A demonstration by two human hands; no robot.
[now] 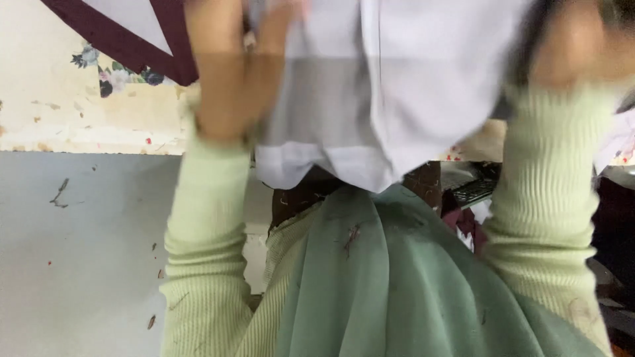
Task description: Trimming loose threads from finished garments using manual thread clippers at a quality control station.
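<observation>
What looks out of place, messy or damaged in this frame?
Loose thread scraps cling to the green cloth on the lap, and more bits lie on the grey floor. The patterned table top looks worn and chipped. Both hands, left and right, hold up a white cloth, heavily blurred.

Grey floor (79,264) below – worn floral surface (86,106) and maroon-edged cloth (126,30) above

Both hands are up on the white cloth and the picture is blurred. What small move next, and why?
Probably hold still and draw the white cloth taut. The left hand and right hand grip it near its upper part, its lower edge sags in folds over the green-clad lap, and motion blur hides the grip's detail.
</observation>
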